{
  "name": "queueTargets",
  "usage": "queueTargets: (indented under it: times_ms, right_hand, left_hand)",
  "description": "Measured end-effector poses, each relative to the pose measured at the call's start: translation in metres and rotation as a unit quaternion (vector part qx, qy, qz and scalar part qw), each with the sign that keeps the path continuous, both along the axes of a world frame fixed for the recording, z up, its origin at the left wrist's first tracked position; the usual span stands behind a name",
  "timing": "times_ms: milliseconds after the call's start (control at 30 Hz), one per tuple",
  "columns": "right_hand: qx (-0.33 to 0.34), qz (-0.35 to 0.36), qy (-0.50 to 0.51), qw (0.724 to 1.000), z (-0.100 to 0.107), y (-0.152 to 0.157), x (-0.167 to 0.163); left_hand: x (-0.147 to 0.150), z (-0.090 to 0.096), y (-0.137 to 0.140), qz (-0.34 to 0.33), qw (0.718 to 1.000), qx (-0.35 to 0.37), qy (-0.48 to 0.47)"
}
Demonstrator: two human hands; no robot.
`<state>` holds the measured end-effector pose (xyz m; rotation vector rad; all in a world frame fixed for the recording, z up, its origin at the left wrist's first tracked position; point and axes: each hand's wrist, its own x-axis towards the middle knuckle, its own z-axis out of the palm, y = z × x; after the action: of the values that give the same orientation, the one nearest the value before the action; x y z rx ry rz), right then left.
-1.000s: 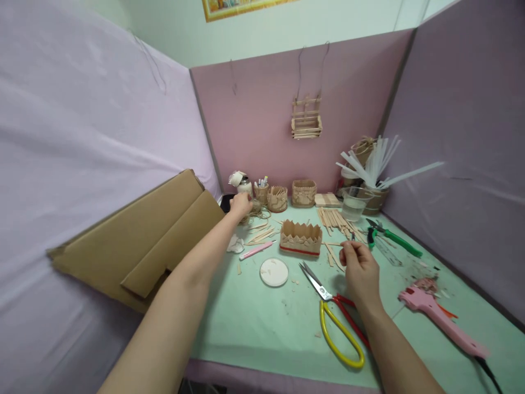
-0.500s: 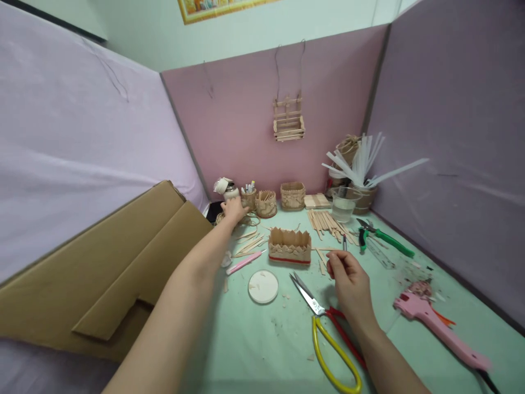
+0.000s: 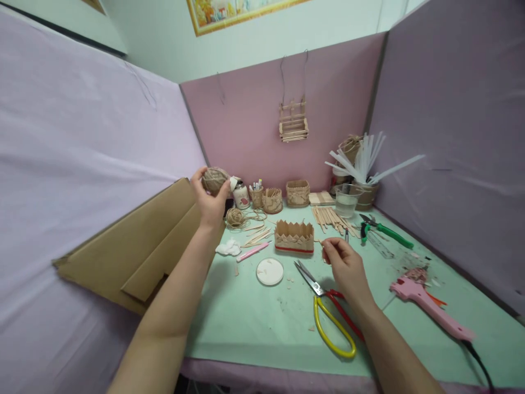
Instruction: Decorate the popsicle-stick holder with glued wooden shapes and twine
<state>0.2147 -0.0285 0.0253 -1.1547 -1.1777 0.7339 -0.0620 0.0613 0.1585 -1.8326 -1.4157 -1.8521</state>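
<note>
My left hand (image 3: 210, 201), raised at the back left, is wrapped round a grey-brown ball of twine (image 3: 215, 180). Below it, a tan ball of twine (image 3: 235, 218) lies on the table with loose strands. My right hand (image 3: 343, 261) hovers right of the middle with its fingertips pinched; what they hold, if anything, is too small to make out. To its left stands a small wooden box (image 3: 294, 238) with a zigzag rim and a red band. Scissors (image 3: 318, 290) with one yellow and one red handle lie beside and partly under the right forearm.
A white lid (image 3: 269, 272) and a pink pen-like tool (image 3: 253, 251) lie near the middle. A pink glue gun (image 3: 430, 309) and green-handled pliers (image 3: 389, 234) are at right. Craft sticks (image 3: 328, 218) and a water cup (image 3: 346, 201) stand further back. A cardboard box (image 3: 135, 246) leans at left.
My left hand has lifted from the table's back left, bringing up the grey-brown ball of twine. My right hand stays pinched in nearly the same place. The view has shifted slightly.
</note>
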Motion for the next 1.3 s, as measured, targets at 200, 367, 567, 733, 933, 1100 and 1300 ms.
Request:
queueTargets:
  times_ms: [200, 367, 567, 733, 933, 1100, 1300]
  right_hand:
    - [0.005, 0.163, -0.096, 0.982, 0.021, -0.048, -0.027]
    - [0.054, 0.191, -0.159, 0.967, 0.014, -0.064, -0.048]
    - [0.142, 0.212, -0.242, 0.936, 0.003, -0.067, -0.050]
    - [0.211, 0.219, -0.303, 0.903, 0.000, -0.070, -0.053]
    - [0.253, 0.179, -0.325, 0.894, -0.002, -0.071, -0.055]
    - [0.240, 0.182, -0.260, 0.917, -0.001, -0.073, -0.051]
    - [0.184, 0.255, -0.339, 0.887, 0.011, -0.084, -0.047]
  left_hand:
    - [0.019, -0.067, -0.109, -0.182, 0.950, -0.215, -0.135]
    - [0.041, -0.123, -0.150, -0.307, 0.838, -0.328, -0.310]
    - [0.051, -0.131, -0.157, -0.360, 0.721, -0.386, -0.449]
    - [0.054, -0.137, -0.159, -0.392, 0.660, -0.416, -0.487]
    - [0.060, -0.142, -0.163, -0.408, 0.655, -0.423, -0.474]
    - [0.059, -0.141, -0.166, -0.433, 0.662, -0.438, -0.427]
    - [0.060, -0.137, -0.169, -0.458, 0.626, -0.462, -0.430]
